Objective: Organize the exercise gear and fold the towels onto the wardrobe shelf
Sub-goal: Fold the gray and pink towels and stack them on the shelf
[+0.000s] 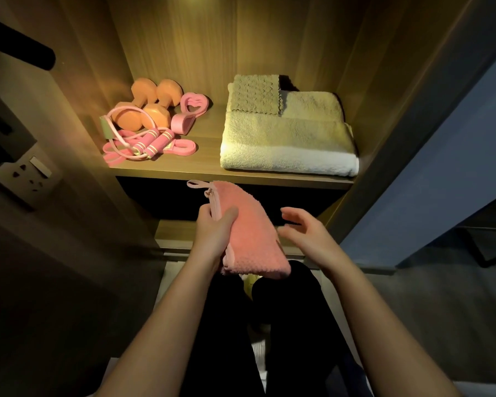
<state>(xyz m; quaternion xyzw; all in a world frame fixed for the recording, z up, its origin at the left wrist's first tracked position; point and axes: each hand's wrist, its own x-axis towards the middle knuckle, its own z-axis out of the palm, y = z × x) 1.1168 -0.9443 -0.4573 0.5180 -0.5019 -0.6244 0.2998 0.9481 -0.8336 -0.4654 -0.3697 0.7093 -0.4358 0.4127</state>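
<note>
You've got the pink towel point(255, 239) folded into a thick wad in front of you, held below the front edge of the wardrobe shelf point(184, 173) and above your dark-trousered legs. Your left hand point(212, 233) grips its left side, thumb laid across the top by the stitched hem, and the hanging loop point(196, 184) pokes out at the far corner. Your right hand point(301, 233) sits just beside the towel's right edge, fingers spread and gently curved, holding nothing; whether it touches the cloth, I cannot tell. Up on the shelf, the right half carries a big pale towel point(287, 138), folded flat, with a small waffle cloth point(255, 94) lying on its far left corner. The left half has the gear bunched together: two orange dumbbells point(143, 101) at the back, a heart-shaped pink grip point(191, 110) beside them, a skipping rope point(152, 143) with striped handles in front, lying over a pink band point(184, 147). A wall socket point(29, 176) shows at far left.
</note>
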